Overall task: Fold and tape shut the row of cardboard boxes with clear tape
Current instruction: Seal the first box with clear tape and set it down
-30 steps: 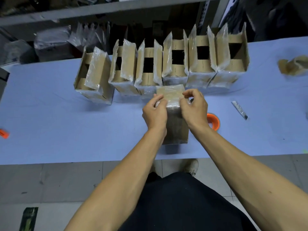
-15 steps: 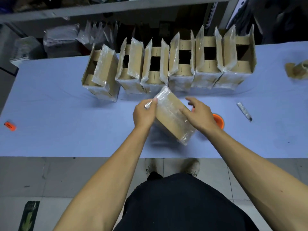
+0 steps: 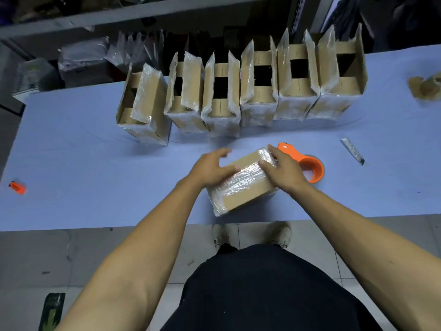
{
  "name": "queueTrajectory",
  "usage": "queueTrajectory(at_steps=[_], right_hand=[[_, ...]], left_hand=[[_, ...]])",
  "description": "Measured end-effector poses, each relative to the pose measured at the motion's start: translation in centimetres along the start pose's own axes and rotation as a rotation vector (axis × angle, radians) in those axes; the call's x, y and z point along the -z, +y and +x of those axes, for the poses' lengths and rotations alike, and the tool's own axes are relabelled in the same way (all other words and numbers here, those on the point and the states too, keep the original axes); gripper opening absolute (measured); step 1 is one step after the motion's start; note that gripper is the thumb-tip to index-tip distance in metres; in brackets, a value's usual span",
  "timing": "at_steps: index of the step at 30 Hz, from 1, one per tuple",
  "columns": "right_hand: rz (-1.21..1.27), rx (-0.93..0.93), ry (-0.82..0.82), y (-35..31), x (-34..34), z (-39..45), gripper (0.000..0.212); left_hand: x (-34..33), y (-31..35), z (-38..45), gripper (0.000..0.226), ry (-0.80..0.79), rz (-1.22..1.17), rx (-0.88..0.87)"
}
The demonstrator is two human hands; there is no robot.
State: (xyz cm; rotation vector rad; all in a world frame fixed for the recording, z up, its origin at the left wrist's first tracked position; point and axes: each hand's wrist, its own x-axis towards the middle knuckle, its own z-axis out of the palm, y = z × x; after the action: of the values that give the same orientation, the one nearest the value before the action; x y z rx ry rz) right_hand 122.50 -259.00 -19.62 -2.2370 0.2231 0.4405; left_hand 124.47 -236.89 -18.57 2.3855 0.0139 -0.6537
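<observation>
A closed cardboard box point(image 3: 243, 185), banded with clear tape, lies flat and slanted on the blue table point(image 3: 83, 177) near its front edge. My left hand point(image 3: 211, 167) rests on the box's left top edge with fingers spread. My right hand point(image 3: 282, 169) presses on its far right end. Behind them stands a row of several open cardboard boxes point(image 3: 241, 91) with plastic-covered flaps raised. An orange tape dispenser point(image 3: 307, 164) lies just right of my right hand.
A box cutter point(image 3: 353, 151) lies to the right of the dispenser. A small orange object point(image 3: 17, 187) sits at the table's left edge. A crumpled brown tape wad point(image 3: 427, 86) is at the far right. Shelving and plastic bags stand behind the table.
The box was upright between both hands, then tipped over and now lies flat on the table, turned slantwise. Both hands moved with it, closer to the front edge.
</observation>
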Motion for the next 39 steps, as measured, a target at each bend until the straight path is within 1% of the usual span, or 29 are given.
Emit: queueTrajectory(at_steps=[1, 2, 3, 5, 8, 10, 12, 14, 16, 18, 19, 21, 22, 23, 24, 26, 27, 29, 31, 33, 34, 36, 37, 39], right_hand=[[-0.031, 0.0, 0.021, 0.0, 0.0, 0.0, 0.06], [-0.052, -0.018, 0.078, 0.2, 0.1, -0.1, 0.057], [-0.058, -0.041, 0.144, 0.4, 0.1, -0.4, 0.05], [-0.028, -0.05, 0.201, 0.9, 0.1, -0.5, 0.034], [0.024, 0.02, 0.167, 1.0, -0.1, -0.1, 0.023], [-0.011, 0.089, 0.131, 0.5, -0.2, 0.4, 0.025], [-0.051, 0.168, 0.078, 0.0, -0.4, 0.8, 0.026], [-0.001, 0.207, 0.071, -0.3, -0.2, 0.8, 0.026], [0.072, 0.161, 0.181, 0.5, 0.6, 0.9, 0.029], [-0.027, -0.003, 0.321, 2.3, 2.0, 1.3, 0.03], [-0.117, -0.104, 0.335, 3.4, 2.6, 1.5, 0.034], [-0.219, -0.23, 0.218, 5.1, 3.1, 1.6, 0.055], [-0.225, -0.249, 0.14, 5.6, 3.0, 1.6, 0.068], [-0.227, -0.242, 0.074, 5.9, 2.6, 1.6, 0.076], [-0.233, -0.212, 0.034, 6.1, 2.2, 1.6, 0.079], [-0.219, -0.127, 0.033, 6.2, 1.6, 1.4, 0.068], [-0.211, -0.086, 0.068, 6.0, 1.6, 1.4, 0.061], [-0.234, -0.014, 0.198, 5.4, 2.2, 1.5, 0.049], [-0.182, -0.027, 0.289, 4.8, 3.3, 1.7, 0.043], [-0.109, -0.09, 0.294, 4.0, 4.6, 1.8, 0.041], [-0.115, -0.097, 0.293, 3.7, 5.2, 1.6, 0.044], [-0.185, -0.058, 0.291, 3.0, 6.2, 1.1, 0.056], [-0.228, -0.024, 0.307, 2.7, 6.6, 0.8, 0.056], [-0.284, 0.037, 0.338, 2.2, 7.3, 0.7, 0.046]], left_hand=[[-0.3, 0.1, -0.2, 0.047, -0.069, 0.004, -0.002], [-0.6, 0.1, -0.5, 0.039, -0.093, -0.008, -0.01], [-0.8, 0.0, -0.8, 0.036, -0.09, -0.015, -0.023], [-1.3, 0.0, -1.2, 0.035, -0.098, 0.0, -0.023], [-2.1, 0.3, -1.0, 0.037, -0.157, -0.037, 0.055], [-2.9, 1.2, -0.3, 0.047, -0.127, -0.167, 0.065], [-3.9, 2.5, 0.2, 0.058, -0.057, -0.383, 0.078], [-5.1, 3.2, 0.6, 0.058, -0.025, -0.527, 0.107], [-6.4, 3.1, 0.5, 0.05, 0.003, -0.514, 0.098], [-7.0, 2.6, 0.4, 0.041, 0.043, -0.497, 0.087], [-7.2, 2.4, 0.5, 0.033, 0.054, -0.506, 0.085], [-7.3, 2.3, 0.6, 0.02, 0.071, -0.503, 0.068], [-7.2, 2.4, 0.6, 0.02, 0.075, -0.496, 0.062], [-7.3, 2.4, 0.6, 0.023, 0.076, -0.494, 0.063], [-7.5, 2.4, 0.7, 0.027, 0.078, -0.495, 0.069], [-7.6, 2.5, 0.7, 0.035, 0.081, -0.496, 0.08], [-7.6, 2.6, 0.6, 0.037, 0.082, -0.495, 0.084], [-7.5, 2.9, 0.5, 0.039, 0.088, -0.483, 0.073], [-7.6, 3.0, 0.2, 0.039, 0.113, -0.446, 0.048], [-7.7, 3.4, -0.1, 0.036, 0.143, -0.422, 0.033], [-7.8, 3.7, -0.1, 0.036, 0.164, -0.421, 0.038], [-8.1, 4.2, -0.1, 0.036, 0.204, -0.429, 0.063], [-8.1, 4.5, -0.1, 0.037, 0.212, -0.421, 0.06], [-8.1, 4.5, 0.1, 0.042, 0.205, -0.377, 0.06]])
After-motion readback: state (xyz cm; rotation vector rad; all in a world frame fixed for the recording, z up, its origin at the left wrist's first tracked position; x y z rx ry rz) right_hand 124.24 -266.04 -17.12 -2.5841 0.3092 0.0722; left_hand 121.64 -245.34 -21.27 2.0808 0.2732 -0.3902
